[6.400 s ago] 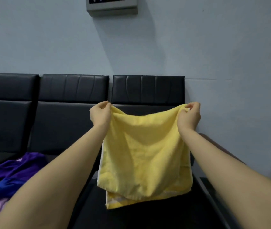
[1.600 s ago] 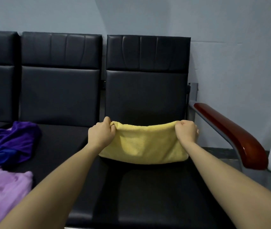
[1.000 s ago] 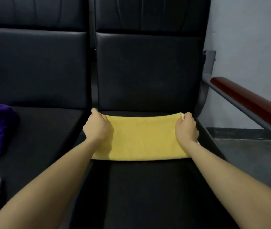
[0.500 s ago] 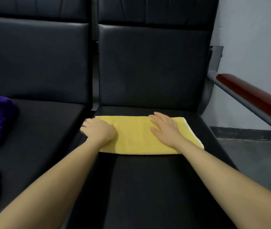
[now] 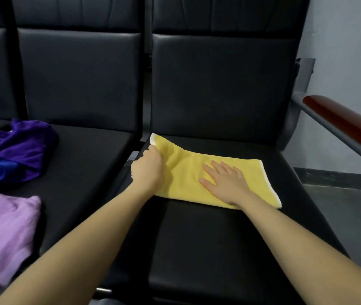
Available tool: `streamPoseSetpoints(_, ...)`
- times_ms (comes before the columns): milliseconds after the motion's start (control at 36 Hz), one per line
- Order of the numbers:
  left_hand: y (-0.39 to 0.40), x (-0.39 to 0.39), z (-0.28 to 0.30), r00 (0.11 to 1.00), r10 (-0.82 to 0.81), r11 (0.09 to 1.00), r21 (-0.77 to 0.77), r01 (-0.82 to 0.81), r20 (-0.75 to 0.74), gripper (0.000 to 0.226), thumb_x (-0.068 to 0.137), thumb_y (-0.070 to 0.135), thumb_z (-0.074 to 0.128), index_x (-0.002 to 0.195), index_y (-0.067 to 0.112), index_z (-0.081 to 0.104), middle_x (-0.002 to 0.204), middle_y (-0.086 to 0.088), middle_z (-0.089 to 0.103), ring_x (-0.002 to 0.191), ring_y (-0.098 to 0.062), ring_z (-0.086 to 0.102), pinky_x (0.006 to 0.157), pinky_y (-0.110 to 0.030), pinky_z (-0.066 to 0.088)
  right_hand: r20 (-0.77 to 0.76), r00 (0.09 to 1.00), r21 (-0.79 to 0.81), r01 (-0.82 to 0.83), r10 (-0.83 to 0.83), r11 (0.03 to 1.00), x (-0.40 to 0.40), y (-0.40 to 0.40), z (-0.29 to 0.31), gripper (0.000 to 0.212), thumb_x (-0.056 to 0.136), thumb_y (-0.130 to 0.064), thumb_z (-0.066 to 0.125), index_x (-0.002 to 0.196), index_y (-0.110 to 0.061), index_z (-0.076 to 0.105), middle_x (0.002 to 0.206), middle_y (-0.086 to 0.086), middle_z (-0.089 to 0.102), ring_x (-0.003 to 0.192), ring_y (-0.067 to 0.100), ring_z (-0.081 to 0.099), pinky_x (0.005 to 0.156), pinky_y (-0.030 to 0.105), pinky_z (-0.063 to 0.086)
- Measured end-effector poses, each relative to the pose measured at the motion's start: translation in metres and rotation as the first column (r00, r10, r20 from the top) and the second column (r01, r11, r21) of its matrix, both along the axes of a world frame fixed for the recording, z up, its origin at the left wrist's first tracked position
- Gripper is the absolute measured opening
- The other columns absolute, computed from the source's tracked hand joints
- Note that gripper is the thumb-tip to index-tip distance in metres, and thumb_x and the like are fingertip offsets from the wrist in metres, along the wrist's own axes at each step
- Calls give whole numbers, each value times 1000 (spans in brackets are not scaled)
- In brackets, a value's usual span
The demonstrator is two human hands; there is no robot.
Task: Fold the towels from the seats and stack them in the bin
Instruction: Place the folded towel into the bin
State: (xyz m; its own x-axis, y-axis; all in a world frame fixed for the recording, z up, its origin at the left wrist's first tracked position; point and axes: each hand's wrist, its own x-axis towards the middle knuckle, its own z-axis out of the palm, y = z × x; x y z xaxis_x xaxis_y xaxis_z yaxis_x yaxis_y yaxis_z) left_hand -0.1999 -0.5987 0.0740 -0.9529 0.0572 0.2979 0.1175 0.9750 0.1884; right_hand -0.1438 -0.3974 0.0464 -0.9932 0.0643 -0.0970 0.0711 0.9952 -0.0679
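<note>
yellow towel lies half folded on the seat; left hand pinches its end, right hand presses flat, fingers straight. purple towels wait; bin not visible.

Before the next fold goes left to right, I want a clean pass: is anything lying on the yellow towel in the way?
Only the right hand, lying flat on the middle of the yellow towel. The left hand grips the lifted left end. Nothing else lies on the towel; the purple towel sits one seat over.
</note>
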Motion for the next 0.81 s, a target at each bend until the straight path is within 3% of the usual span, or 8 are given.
streamPoseSetpoints(111, 0, 6, 20, 997, -74, 979, 190, 75, -11, 16, 99, 24, 38, 91, 10, 40, 87, -5, 55, 70, -21, 49, 57, -32, 34, 36, 999, -46, 39, -37, 998, 1, -15, 1, 65, 92, -68, 15, 150, -41, 6, 161, -8, 0, 148, 19, -1, 115, 52, -3)
streamPoseSetpoints(194, 1, 12, 42, 978, -190, 943, 294, 157, 84, 22, 96, 31, 46, 93, 9, 43, 83, -3, 50, 76, -22, 52, 62, -33, 41, 10, 999, -169, 53, -52, 984, 2, -22, 6, 62, 94, -63, 26, 150, -40, 16, 160, -7, 7, 147, 19, 5, 115, 51, -2)
streamPoseSetpoints(333, 18, 21, 71, 922, -349, 847, 476, 235, 167, 22, 88, 28, 54, 95, 7, 53, 81, -2, 54, 69, -14, 51, 53, -26, 37, -89, 968, -611, 134, -236, 781, 12, -9, 28, 45, 97, -41, 46, 139, -26, 43, 144, -3, 39, 127, 19, 45, 107, 41, 38)
streamPoseSetpoints(444, 50, 37, 79, 891, -427, 804, 515, 296, 154, 22, 87, 26, 59, 100, 9, 53, 87, -3, 56, 74, -16, 53, 56, -27, 40, -85, 946, -407, 255, -314, 877, 26, 25, 49, 33, 100, -39, 39, 124, -23, 55, 123, -1, 57, 118, 22, 51, 105, 43, 30)
streamPoseSetpoints(556, 89, 57, 76, 854, -493, 759, 562, 328, 168, 20, 88, 25, 60, 102, 12, 54, 84, -1, 57, 76, -18, 58, 63, -31, 47, -74, 872, -495, 390, -484, 777, 41, 55, 54, 41, 101, -45, 32, 114, -20, 63, 112, 2, 62, 117, 26, 51, 103, 43, 26)
streamPoseSetpoints(639, 118, 71, 65, 743, -611, 679, 662, 317, 272, 26, 95, 24, 54, 116, 10, 52, 97, -14, 67, 87, -27, 68, 77, -36, 54, -30, 835, -519, 457, -550, 722, 51, 69, 53, 54, 99, -54, 26, 106, -19, 66, 107, 3, 61, 117, 28, 50, 104, 43, 26)
streamPoseSetpoints(694, 127, 77, 56, 701, -637, 691, 642, 333, 321, 28, 99, 23, 45, 120, 6, 52, 110, -18, 65, 100, -30, 66, 84, -36, 52, -1, 827, -505, 485, -563, 714, 54, 70, 52, 59, 96, -62, 24, 101, -21, 66, 111, 3, 62, 116, 29, 50, 106, 44, 24)
streamPoseSetpoints(806, 127, 74, 40, 845, -482, 827, 437, 352, 232, 31, 99, 20, 40, 121, 3, 53, 121, -14, 59, 104, -27, 59, 87, -37, 49, 0, 843, -403, 492, -537, 772, 51, 66, 41, 61, 86, -73, 35, 88, -18, 64, 102, 4, 65, 109, 29, 53, 100, 45, 26)
